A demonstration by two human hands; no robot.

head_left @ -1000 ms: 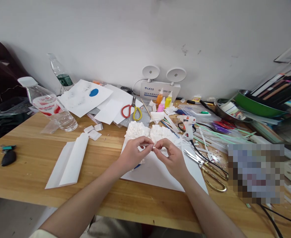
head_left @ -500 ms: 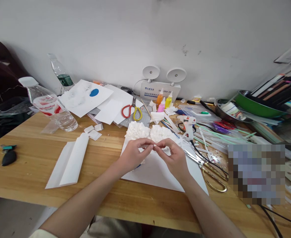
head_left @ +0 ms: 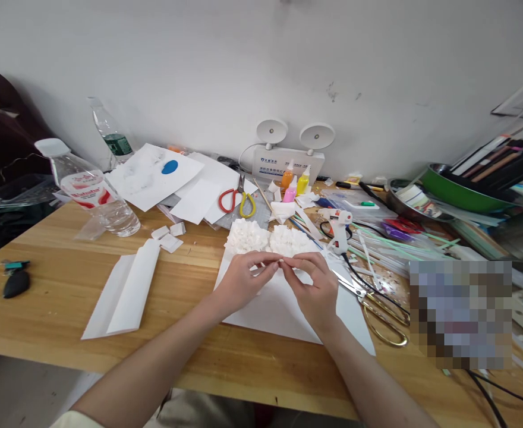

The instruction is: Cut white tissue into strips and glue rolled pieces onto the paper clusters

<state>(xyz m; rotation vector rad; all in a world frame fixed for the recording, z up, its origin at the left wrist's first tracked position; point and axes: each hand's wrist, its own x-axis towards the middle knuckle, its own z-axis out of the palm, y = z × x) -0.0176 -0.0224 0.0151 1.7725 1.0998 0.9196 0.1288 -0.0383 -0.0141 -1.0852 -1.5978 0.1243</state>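
Note:
My left hand (head_left: 242,279) and my right hand (head_left: 315,286) meet fingertip to fingertip over a white sheet of paper (head_left: 283,312) on the wooden table (head_left: 56,297). Both pinch a small white paper piece (head_left: 281,262) between thumbs and forefingers. Just behind the fingers lie two fluffy white paper flowers (head_left: 265,238) on the sheet's far edge.
A folded white paper strip (head_left: 125,291) lies at left, with small folded squares (head_left: 170,236) and a water bottle (head_left: 90,190) beyond. Gold-handled scissors (head_left: 377,312) and a white glue gun (head_left: 339,229) lie at right amid straws and clutter. Red and yellow scissors (head_left: 237,201) rest on papers at the back.
Both hands have shifted slightly lower and to the right, still pinching the small paper piece; the right hand's fingers have flattened over it.

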